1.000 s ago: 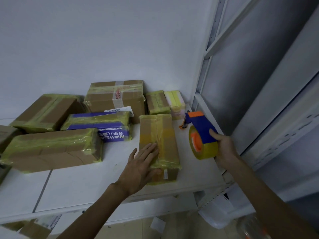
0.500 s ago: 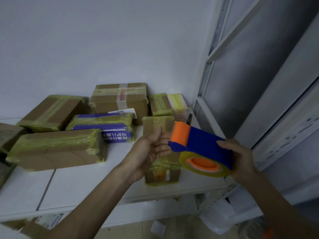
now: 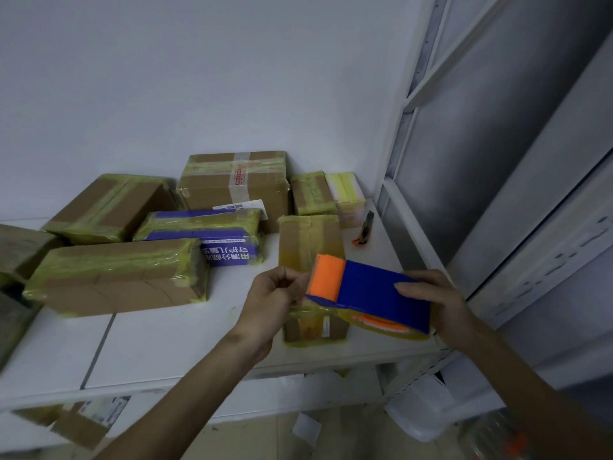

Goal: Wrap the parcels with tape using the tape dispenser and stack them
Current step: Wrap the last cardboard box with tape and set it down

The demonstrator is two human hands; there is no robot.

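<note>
Parcels [image 3: 116, 277] crowd white shelf [image 3: 166, 343] against wall [image 3: 199, 78]; right hand [image 3: 438, 303] grips tape dispenser [image 3: 374, 293], left hand [image 3: 272, 300] pinches its front

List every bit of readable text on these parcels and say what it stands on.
"用满分标…" and "守护儿童…": white characters, upside down, on the purple box, cut off by the neighbouring parcel.
Red print on the tape strip of the back box: too small to read.
Barcode label by that box: too small.
Label on the front parcel, near end: blurred.
</note>
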